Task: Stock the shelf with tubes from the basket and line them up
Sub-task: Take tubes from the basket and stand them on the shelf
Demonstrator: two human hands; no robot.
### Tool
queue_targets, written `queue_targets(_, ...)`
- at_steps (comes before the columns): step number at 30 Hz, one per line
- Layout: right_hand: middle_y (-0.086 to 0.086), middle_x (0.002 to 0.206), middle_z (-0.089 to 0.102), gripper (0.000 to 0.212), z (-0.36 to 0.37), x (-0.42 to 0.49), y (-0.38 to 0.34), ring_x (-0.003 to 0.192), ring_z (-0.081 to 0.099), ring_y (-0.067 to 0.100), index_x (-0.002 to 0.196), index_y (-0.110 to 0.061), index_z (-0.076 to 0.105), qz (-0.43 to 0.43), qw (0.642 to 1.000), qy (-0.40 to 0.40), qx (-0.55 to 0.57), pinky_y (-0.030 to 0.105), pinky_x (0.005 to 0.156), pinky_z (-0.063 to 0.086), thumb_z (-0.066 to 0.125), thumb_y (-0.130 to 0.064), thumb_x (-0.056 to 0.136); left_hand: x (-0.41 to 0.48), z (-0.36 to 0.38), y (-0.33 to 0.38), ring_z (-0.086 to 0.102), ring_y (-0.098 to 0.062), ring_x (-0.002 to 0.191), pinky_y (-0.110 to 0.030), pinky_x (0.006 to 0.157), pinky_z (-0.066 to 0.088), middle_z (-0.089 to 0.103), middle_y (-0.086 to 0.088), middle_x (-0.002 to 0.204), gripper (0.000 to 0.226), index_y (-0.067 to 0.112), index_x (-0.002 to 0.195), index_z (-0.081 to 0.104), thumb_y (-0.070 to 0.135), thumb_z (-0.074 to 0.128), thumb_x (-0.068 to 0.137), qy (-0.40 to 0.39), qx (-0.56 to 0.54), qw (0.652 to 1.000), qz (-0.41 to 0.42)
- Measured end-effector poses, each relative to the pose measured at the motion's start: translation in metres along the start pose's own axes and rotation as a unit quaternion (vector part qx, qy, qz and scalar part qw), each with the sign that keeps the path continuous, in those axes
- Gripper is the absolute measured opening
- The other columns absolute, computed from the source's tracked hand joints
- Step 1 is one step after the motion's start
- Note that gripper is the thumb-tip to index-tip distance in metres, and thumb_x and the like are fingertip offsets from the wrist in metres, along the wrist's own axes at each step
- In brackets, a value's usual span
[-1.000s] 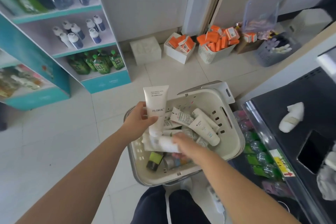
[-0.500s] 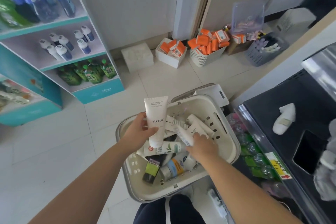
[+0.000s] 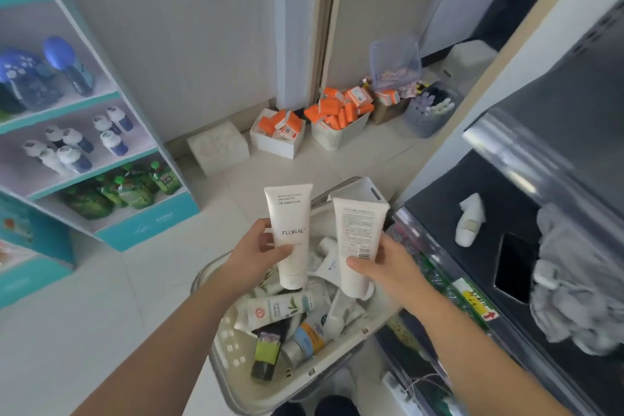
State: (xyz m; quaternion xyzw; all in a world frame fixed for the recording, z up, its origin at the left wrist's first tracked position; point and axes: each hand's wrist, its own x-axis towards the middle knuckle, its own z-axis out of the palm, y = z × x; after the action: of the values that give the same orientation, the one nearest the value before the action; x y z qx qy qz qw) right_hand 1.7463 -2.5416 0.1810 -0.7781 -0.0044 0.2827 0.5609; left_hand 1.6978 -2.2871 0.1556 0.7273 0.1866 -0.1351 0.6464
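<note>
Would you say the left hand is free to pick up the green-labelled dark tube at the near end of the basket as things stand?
Probably not yet. The left hand is closed around the FLORAL tube, so it has no free grip. The green-labelled tube itself lies uncovered on top in the basket, so the path down looks clear.
</note>
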Motion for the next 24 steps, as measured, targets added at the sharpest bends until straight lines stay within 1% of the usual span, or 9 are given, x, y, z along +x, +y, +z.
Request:
queue_targets(3,-0.018,0.104,0.072,0.040,-0.031,-0.029,-0.034,0.098,0.067,-0.003,0.111,-0.028,0.063,-0.040,0.995,0.088,0.019,0.018,0.079,0.055,0.078,-0.007,0.080,0.001,0.018,0.045,0.070,-0.015,0.098,-0.043,0.092,0.053,0.071,0.000,0.111,0.035,0.028,0.118,0.053,0.016,0.069,0.089,-0.041,-0.012,0.997,0.061)
queue_targets(7,-0.020,0.104,0.073,0.039,-0.076,-0.083,-0.077,0.096,0.068,-0.001,0.109,-0.030,0.064,-0.105,0.979,0.174,0.036,0.017,0.073,0.055,0.076,-0.007,0.081,-0.006,0.059,0.118,0.068,-0.018,0.103,-0.037,0.089,0.053,0.070,-0.002,0.114,0.038,0.023,0.121,0.053,0.016,0.070,0.088,-0.097,-0.032,0.983,0.154)
queue_targets(9,-0.021,0.106,0.072,0.039,-0.099,-0.112,-0.094,0.099,0.068,0.001,0.109,-0.031,0.065,-0.136,0.967,0.213,0.037,0.022,0.078,0.054,0.076,-0.007,0.081,-0.013,0.084,0.155,0.066,-0.021,0.108,-0.039,0.090,0.053,0.069,-0.004,0.118,0.044,0.024,0.122,0.053,0.020,0.072,0.082,-0.129,-0.039,0.970,0.204)
queue_targets(12,-0.018,0.109,0.072,0.039,-0.134,-0.156,-0.113,0.102,0.068,0.004,0.111,-0.029,0.065,-0.176,0.947,0.265,0.040,0.028,0.086,0.053,0.076,-0.008,0.080,-0.024,0.129,0.207,0.065,-0.019,0.109,-0.034,0.085,0.054,0.067,-0.003,0.119,0.043,0.018,0.124,0.052,0.011,0.071,0.085,-0.175,-0.038,0.944,0.276)
queue_targets(14,-0.016,0.109,0.073,0.038,-0.155,-0.184,-0.121,0.102,0.068,0.005,0.112,-0.027,0.066,-0.203,0.932,0.299,0.034,0.028,0.086,0.053,0.076,-0.009,0.080,-0.033,0.161,0.238,0.066,-0.015,0.107,-0.030,0.084,0.056,0.068,-0.004,0.119,0.040,0.011,0.124,0.051,0.002,0.064,0.088,-0.205,-0.046,0.927,0.311)
queue_targets(17,-0.018,0.108,0.072,0.037,-0.183,-0.216,-0.124,0.102,0.068,0.003,0.111,-0.028,0.065,-0.230,0.906,0.354,0.032,0.025,0.084,0.054,0.076,-0.009,0.081,-0.044,0.206,0.274,0.067,-0.014,0.104,-0.028,0.082,0.056,0.070,-0.004,0.115,0.034,0.014,0.119,0.052,0.002,0.062,0.089,-0.250,-0.049,0.906,0.338)
queue_targets(19,-0.019,0.110,0.071,0.040,-0.203,-0.233,-0.121,0.103,0.066,0.002,0.114,-0.031,0.062,-0.238,0.887,0.395,0.022,0.024,0.084,0.054,0.076,-0.010,0.082,-0.048,0.237,0.291,0.068,-0.015,0.103,-0.030,0.083,0.056,0.072,-0.001,0.111,0.034,0.017,0.119,0.052,0.005,0.063,0.089,-0.275,-0.043,0.896,0.347)
queue_targets(22,-0.017,0.115,0.068,0.045,-0.232,-0.246,-0.108,0.104,0.065,0.002,0.118,-0.032,0.056,-0.240,0.860,0.451,0.025,0.025,0.086,0.054,0.075,-0.011,0.083,-0.052,0.279,0.305,0.067,-0.020,0.107,-0.041,0.093,0.053,0.072,-0.003,0.113,0.041,0.020,0.126,0.051,0.013,0.068,0.089,-0.306,-0.018,0.883,0.356)
queue_targets(24,-0.017,0.114,0.067,0.046,-0.248,-0.245,-0.097,0.103,0.064,0.000,0.119,-0.031,0.054,-0.234,0.847,0.476,0.036,0.025,0.086,0.054,0.074,-0.009,0.084,-0.049,0.302,0.303,0.066,-0.020,0.108,-0.047,0.097,0.051,0.070,-0.006,0.115,0.045,0.022,0.129,0.049,0.018,0.068,0.088,-0.308,-0.009,0.882,0.357)
